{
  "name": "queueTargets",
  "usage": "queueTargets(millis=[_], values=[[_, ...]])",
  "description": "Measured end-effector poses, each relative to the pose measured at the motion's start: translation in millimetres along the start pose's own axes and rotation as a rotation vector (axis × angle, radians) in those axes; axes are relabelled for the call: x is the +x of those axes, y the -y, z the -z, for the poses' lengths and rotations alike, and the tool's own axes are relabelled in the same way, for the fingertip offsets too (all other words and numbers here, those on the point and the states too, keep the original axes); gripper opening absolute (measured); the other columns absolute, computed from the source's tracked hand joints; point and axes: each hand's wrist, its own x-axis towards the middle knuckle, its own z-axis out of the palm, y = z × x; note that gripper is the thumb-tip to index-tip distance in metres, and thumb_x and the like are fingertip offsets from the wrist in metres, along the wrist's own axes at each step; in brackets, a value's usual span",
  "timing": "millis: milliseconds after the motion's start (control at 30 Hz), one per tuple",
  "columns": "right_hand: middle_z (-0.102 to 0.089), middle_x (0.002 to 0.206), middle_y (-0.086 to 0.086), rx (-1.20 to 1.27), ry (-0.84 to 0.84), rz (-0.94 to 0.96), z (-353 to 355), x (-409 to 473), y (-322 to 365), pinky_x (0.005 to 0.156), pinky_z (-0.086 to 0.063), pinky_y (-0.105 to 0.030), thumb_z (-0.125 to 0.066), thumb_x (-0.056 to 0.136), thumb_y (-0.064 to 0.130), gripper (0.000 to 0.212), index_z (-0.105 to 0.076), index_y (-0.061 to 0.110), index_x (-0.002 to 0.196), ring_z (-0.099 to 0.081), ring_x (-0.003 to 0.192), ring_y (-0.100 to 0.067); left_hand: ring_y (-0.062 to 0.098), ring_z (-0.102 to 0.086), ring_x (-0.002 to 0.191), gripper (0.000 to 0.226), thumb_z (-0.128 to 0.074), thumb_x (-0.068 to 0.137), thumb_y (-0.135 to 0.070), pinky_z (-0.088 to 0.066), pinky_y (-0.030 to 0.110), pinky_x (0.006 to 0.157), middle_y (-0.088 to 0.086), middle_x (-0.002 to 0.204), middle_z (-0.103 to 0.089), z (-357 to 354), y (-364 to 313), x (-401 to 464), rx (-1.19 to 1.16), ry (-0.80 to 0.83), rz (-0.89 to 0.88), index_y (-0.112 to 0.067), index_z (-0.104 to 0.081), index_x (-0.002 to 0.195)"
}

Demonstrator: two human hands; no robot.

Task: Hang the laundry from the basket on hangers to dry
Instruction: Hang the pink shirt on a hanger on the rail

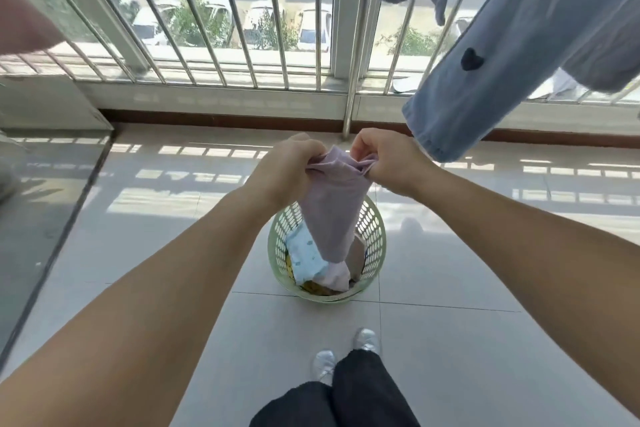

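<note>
So going left to right: left hand [287, 166] has its fingers curled tight on the left end of the top edge of the lilac garment [332, 204], right hand [384, 163] pinches the right end of that same edge, and the two hands are close together, about equally near the cloth, both held out over the basket. The garment's long axis runs straight down from the fingers, its bottom end dangling into the green laundry basket [372, 229], where it seems to touch the pile, can't tell for sure. My guess is the next bit is spreading the edge apart to find the opening for a hanger, so the pull goes sideways, across that vertical hang. No hanger in sight from here. Still in the basket: a pale blue patterned piece [306, 255] and something yellowish under it, so plenty left to do. The basket sits on a glossy tiled floor [450, 270], barred window [242, 28] ahead, and blue trousers with dark hearts [502, 55] already hanging upper right, near the right hand
</note>
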Motion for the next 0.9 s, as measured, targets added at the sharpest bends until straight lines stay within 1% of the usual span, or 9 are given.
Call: queueTargets(millis=[100,200,267,333,433,533,667,767,900], values=[[-0.060,0.082,0.004,-0.062,-0.002,0.010,-10,29,-21,0.059,-0.040,-0.014,-0.061,0.078,0.003,0.017,-0.059,0.021,0.079,-0.053,0.074,-0.009,0.024,-0.046,0.072,0.014,-0.053,0.077,-0.013,-0.033,0.030,0.062,-0.001,0.074,-0.042,-23,24,22,0.027,-0.043,-0.017,-0.006,-0.064,0.080],[-0.059,0.080,0.004,-0.101,-0.010,-0.001,-26,47,-53,0.063,-0.042,-0.022,-0.059,0.078,0.001,0.020,-0.059,0.022,0.077,-0.053,0.075,-0.013,0.024,-0.045,0.074,0.010,-0.057,0.080,-0.007,-0.035,0.031,0.063,0.007,0.080,-0.047,-55,47,40,0.065,-0.030,-0.017,-0.004,-0.065,0.085],[-0.062,0.081,0.001,-0.144,-0.014,0.010,-42,51,-78,0.067,-0.041,-0.026,-0.058,0.077,0.001,0.018,-0.061,0.018,0.079,-0.055,0.078,-0.019,0.024,-0.046,0.078,0.008,-0.060,0.082,-0.006,-0.036,0.031,0.065,0.005,0.083,-0.048,-82,60,46,0.072,0.010,-0.023,-0.004,-0.065,0.087],[-0.065,0.083,-0.003,-0.177,0.000,0.002,-63,49,-106,0.067,-0.040,-0.026,-0.059,0.078,0.002,0.014,-0.062,0.016,0.081,-0.056,0.080,-0.021,0.022,-0.043,0.079,0.008,-0.060,0.084,-0.009,-0.034,0.030,0.066,0.002,0.086,-0.045,-111,71,44,0.071,0.077,-0.016,-0.005,-0.064,0.089],[-0.067,0.086,-0.003,-0.179,0.058,-0.076,-108,37,-157,0.066,-0.035,-0.023,-0.056,0.077,0.000,0.020,-0.062,0.017,0.083,-0.057,0.080,-0.021,0.023,-0.051,0.087,0.011,-0.058,0.085,-0.007,-0.043,0.035,0.072,0.006,0.096,-0.055,-169,95,30,0.091,0.181,0.052,-0.007,-0.065,0.094],[-0.067,0.086,-0.006,-0.170,0.111,-0.179,-158,17,-207,0.064,-0.036,-0.025,-0.054,0.077,-0.001,0.022,-0.062,0.019,0.084,-0.058,0.082,-0.027,0.025,-0.054,0.098,0.017,-0.054,0.088,-0.007,-0.044,0.036,0.079,0.009,0.106,-0.059,-226,121,7,0.050,0.309,0.136,-0.010,-0.066,0.099],[-0.066,0.095,-0.006,-0.196,0.310,-0.307,-227,-8,-264,0.069,-0.039,-0.029,-0.049,0.078,-0.002,0.028,-0.061,0.020,0.090,-0.057,0.090,-0.029,0.030,-0.056,0.101,0.019,-0.060,0.088,-0.016,-0.045,0.038,0.083,0.014,0.105,-0.061,-295,157,-22,0.041,0.521,0.197,-0.009,-0.068,0.104],[-0.065,0.100,-0.003,-0.161,0.451,-0.361,-262,-20,-287,0.072,-0.039,-0.027,-0.047,0.077,-0.004,0.032,-0.060,0.022,0.091,-0.056,0.092,-0.024,0.031,-0.056,0.099,0.020,-0.058,0.090,-0.020,-0.044,0.035,0.079,0.014,0.102,-0.061,-332,179,-42,0.055,0.612,0.209,-0.012,-0.068,0.105],[-0.059,0.089,0.003,-0.101,0.466,-0.374,-273,-13,-298,0.066,-0.035,-0.024,-0.048,0.079,-0.002,0.029,-0.056,0.025,0.085,-0.050,0.083,-0.016,0.031,-0.055,0.092,0.011,-0.056,0.088,-0.014,-0.029,0.027,0.064,0.015,0.092,-0.060,-343,193,-41,0.072,0.623,0.216,-0.009,-0.066,0.091]])
